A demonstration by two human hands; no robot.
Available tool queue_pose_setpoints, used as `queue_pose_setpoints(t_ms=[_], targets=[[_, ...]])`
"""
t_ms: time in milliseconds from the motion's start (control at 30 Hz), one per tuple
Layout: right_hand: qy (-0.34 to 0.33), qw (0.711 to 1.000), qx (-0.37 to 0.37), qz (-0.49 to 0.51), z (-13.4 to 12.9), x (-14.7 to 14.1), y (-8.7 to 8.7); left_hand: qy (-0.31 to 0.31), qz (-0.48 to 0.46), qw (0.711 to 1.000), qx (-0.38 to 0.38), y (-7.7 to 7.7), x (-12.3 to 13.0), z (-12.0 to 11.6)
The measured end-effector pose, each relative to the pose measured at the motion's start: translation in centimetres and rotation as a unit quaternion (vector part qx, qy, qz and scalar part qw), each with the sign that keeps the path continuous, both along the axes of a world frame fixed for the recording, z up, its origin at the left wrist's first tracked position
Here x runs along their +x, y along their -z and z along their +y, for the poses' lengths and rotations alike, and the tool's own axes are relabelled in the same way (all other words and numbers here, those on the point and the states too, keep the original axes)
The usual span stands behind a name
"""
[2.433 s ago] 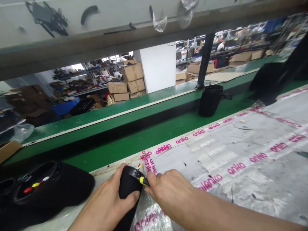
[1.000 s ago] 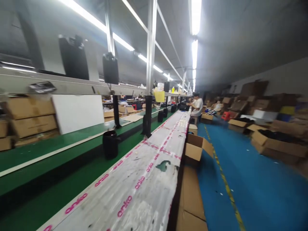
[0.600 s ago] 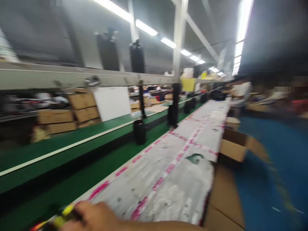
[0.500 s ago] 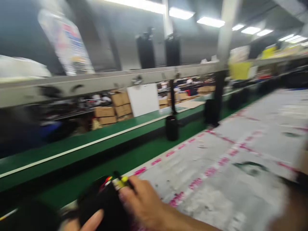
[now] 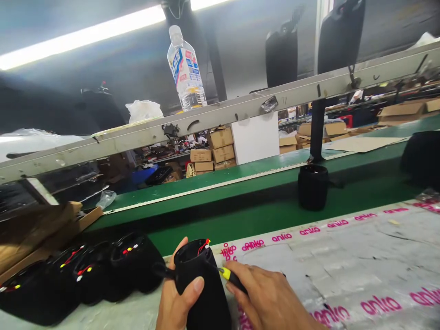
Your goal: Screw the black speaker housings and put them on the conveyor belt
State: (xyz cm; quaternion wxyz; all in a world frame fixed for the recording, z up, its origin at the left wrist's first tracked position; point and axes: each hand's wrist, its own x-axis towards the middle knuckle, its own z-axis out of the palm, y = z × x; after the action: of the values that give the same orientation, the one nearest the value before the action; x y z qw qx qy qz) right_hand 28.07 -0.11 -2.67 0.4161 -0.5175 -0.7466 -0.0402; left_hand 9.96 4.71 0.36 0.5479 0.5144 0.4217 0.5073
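Note:
My left hand (image 5: 175,298) wraps around a black fabric-covered speaker shell (image 5: 206,298), thumb across its front. The shell stands tilted, its open top showing a red wire with small connectors, and a black strap loop sticks out at its left. In my right hand (image 5: 264,293) is a slim tool with a black-and-yellow handle (image 5: 225,273). Its thin tip meets the shell's upper right side, below the rim; the exact kind of tool is unclear. Left of my hands, several similar black shells (image 5: 134,266) stand grouped, with red, yellow and white connectors at their openings.
Beyond the paper-covered worktop (image 5: 343,256) runs a green conveyor belt (image 5: 213,222) carrying another black shell (image 5: 312,188). Overhead, a metal shelf (image 5: 223,114) holds a plastic bottle (image 5: 187,68) and black shells. An open cardboard box (image 5: 41,233) is at left.
The view has swung left, bringing the grouped shells and bottle into clearer sight. The held shell now appears more upright, and the tool has moved from its top opening to its right side.

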Motion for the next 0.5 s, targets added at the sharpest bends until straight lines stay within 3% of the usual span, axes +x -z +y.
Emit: queue_pose_setpoints(t_ms=[500], targets=[[0.011,0.999,0.004,-0.041,-0.29,-0.51,0.66,-0.026,0.046,0.997,0.051,0.04,0.19,0.18]])
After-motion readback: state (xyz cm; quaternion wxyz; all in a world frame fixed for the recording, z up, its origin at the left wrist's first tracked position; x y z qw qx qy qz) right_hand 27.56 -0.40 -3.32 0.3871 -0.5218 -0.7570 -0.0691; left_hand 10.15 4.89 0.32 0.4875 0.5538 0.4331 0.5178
